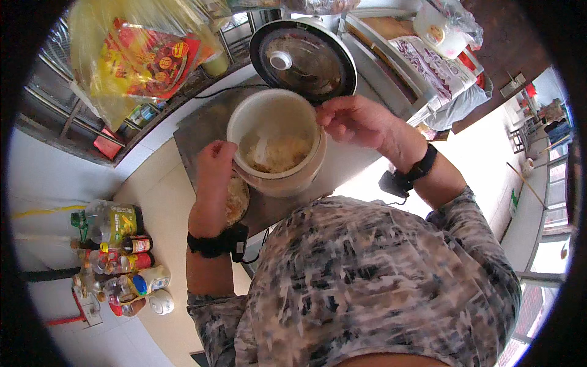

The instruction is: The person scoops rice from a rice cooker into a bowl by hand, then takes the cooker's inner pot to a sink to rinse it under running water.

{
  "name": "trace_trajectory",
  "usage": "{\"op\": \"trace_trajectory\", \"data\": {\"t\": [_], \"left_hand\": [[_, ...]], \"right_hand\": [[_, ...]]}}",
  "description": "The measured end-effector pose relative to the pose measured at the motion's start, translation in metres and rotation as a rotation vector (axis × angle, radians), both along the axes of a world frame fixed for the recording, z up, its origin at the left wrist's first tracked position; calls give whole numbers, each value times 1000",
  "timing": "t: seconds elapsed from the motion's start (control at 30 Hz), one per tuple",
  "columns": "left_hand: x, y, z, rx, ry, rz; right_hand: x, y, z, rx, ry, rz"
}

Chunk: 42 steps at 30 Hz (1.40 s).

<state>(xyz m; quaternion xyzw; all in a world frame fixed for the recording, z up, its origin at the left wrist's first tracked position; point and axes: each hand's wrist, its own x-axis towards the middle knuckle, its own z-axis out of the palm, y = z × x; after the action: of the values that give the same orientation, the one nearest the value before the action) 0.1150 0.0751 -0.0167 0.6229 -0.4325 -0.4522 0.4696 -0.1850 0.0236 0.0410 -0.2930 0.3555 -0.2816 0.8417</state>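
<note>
A deep white pot (277, 181) stands before me on a grey counter top. Cooked rice (284, 153) covers its bottom, with a pale rice paddle (261, 149) leaning in it. My left hand (215, 165) pinches the pot's left rim. At the right rim are the fingertips of my right hand (357, 121), curled; whether they grip it is unclear. A bowl of rice (236, 199) sits below the pot's left side, partly hidden by my left wrist. Behind the pot is a round, dark-rimmed lid (307, 59) with a white knob.
Several bottles (121, 225) and a small white jar (160, 302) line the left wall. A yellow plastic bag (105, 59) hangs by the window bars at upper left. On the right, a printed bag (431, 69) and a white tub (440, 34) rest on a metal-edged stand.
</note>
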Motion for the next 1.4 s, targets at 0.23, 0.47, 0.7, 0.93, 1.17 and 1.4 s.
{"op": "trace_trajectory", "data": {"t": [0.23, 0.47, 0.7, 0.93, 1.17, 1.4], "left_hand": [[2, 24, 70, -154, 111, 107], [9, 77, 110, -287, -37, 276], [-29, 209, 83, -329, -220, 607], [-144, 341, 62, 6, -506, 1004], [-269, 457, 30, 124, -406, 1379], [-391, 605, -4, -67, -142, 1771]], "right_hand": [[2, 18, 64, -159, -176, 134], [9, 39, 91, -236, -392, 320], [19, 77, 78, -42, -254, 543], [10, 131, 45, 73, -178, 985], [7, 195, 33, 199, -255, 1473], [-2, 362, 37, 136, -208, 1860]]}}
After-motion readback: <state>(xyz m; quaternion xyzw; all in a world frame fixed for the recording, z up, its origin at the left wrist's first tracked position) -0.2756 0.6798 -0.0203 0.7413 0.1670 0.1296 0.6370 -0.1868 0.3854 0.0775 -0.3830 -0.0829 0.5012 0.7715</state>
